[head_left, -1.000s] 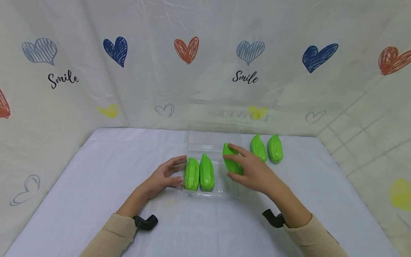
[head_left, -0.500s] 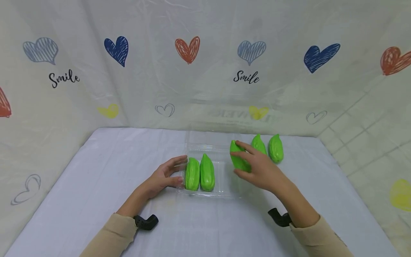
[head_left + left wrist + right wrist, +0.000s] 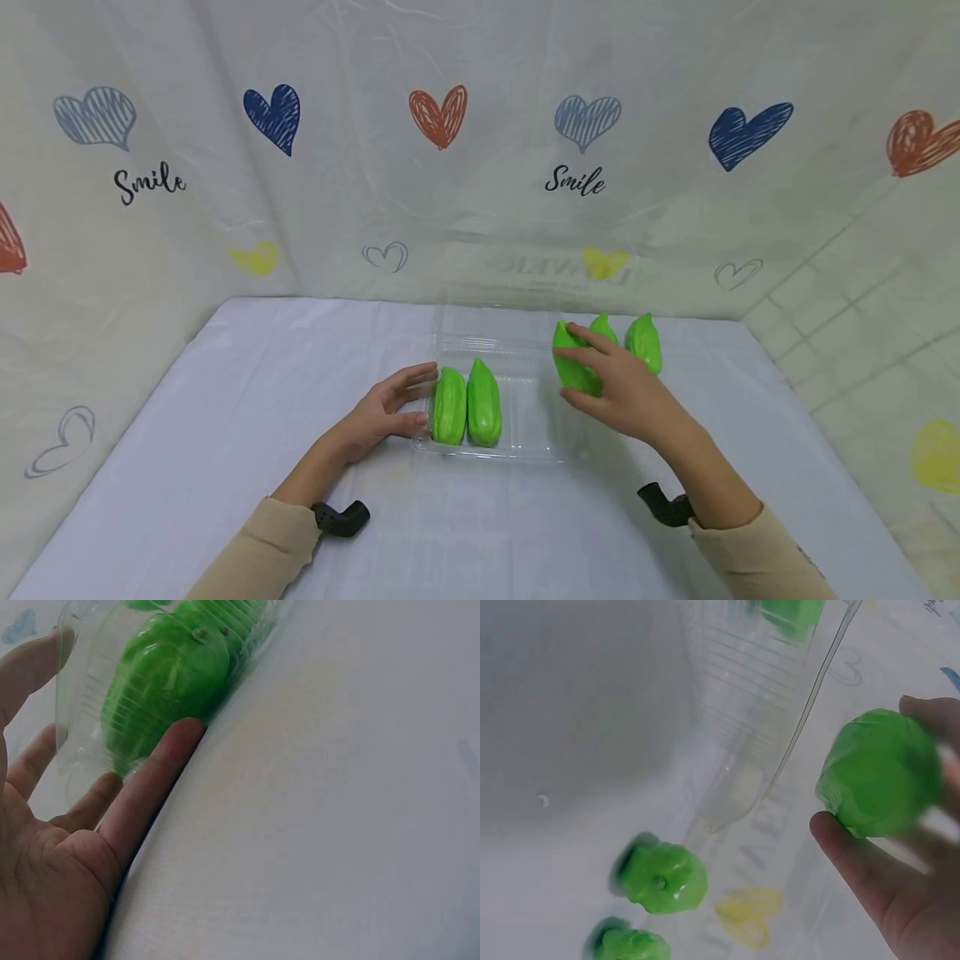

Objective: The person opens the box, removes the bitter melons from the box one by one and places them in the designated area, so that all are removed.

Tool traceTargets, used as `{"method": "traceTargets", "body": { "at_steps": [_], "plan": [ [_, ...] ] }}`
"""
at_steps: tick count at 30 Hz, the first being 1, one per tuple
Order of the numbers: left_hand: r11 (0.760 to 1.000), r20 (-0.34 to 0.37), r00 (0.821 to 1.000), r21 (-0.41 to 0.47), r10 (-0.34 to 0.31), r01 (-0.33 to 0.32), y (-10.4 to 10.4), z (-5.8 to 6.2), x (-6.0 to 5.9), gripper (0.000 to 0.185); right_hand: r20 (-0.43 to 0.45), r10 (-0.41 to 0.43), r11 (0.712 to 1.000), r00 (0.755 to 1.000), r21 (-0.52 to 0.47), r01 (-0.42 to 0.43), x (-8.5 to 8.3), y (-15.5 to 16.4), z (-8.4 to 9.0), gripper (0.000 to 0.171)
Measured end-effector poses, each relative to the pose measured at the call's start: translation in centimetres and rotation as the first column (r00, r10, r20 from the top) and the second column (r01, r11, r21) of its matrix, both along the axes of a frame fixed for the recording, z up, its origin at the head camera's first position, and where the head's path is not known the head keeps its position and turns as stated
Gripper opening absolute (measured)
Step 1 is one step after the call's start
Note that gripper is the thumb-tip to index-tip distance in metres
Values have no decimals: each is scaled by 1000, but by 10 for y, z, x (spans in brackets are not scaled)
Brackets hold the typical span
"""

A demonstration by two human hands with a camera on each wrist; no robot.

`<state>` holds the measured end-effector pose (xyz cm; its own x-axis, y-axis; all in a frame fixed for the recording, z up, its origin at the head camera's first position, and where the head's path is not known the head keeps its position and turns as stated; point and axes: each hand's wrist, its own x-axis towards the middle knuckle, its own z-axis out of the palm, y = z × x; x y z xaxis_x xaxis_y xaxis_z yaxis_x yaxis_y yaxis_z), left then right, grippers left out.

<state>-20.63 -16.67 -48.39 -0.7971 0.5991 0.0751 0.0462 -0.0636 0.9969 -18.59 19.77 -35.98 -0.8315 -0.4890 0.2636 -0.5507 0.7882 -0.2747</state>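
My right hand (image 3: pixel 633 392) grips a ribbed green gourd (image 3: pixel 573 375) between thumb and fingers, over the right edge of a clear plastic clamshell box (image 3: pixel 528 421). From the right wrist view, this gourd (image 3: pixel 881 772) is held up off the table. Two similar gourds lie side by side in the box's left half, one outer gourd (image 3: pixel 449 408) and one inner gourd (image 3: pixel 483 404). With its fingers spread, my left hand (image 3: pixel 382 417) rests at the box's left wall. The left wrist view has the thumb (image 3: pixel 154 784) along the outside of the box.
Beyond my right hand, two loose gourds lie on the white cloth: a partly covered gourd (image 3: pixel 604 327) and another gourd (image 3: pixel 645 343). The box's lid (image 3: pixel 495 321) stands open towards the back, near a heart-printed curtain (image 3: pixel 495 200).
My right hand has carried its gourd to the right and slightly away from me, from above the box's right half towards the loose gourds. My left hand has stayed at the box.
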Motion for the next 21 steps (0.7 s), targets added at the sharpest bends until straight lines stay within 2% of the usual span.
{"method": "traceTargets", "body": {
  "at_steps": [10, 18, 21],
  "plan": [
    [1000, 5, 1000, 23, -8, 8, 1, 5, 3, 71, -14, -9, 1000, 1000, -25, 9, -5, 12, 1, 49],
    [1000, 10, 1000, 19, -4, 3, 1, 2, 2, 72, -24, -39, 999, 999, -23, 39, -12, 26, -3, 48],
    [1000, -9, 1000, 16, -7, 7, 1, 2, 1, 72, -15, -52, 998, 999, -18, 52, -14, 32, -3, 48]
  ]
}}
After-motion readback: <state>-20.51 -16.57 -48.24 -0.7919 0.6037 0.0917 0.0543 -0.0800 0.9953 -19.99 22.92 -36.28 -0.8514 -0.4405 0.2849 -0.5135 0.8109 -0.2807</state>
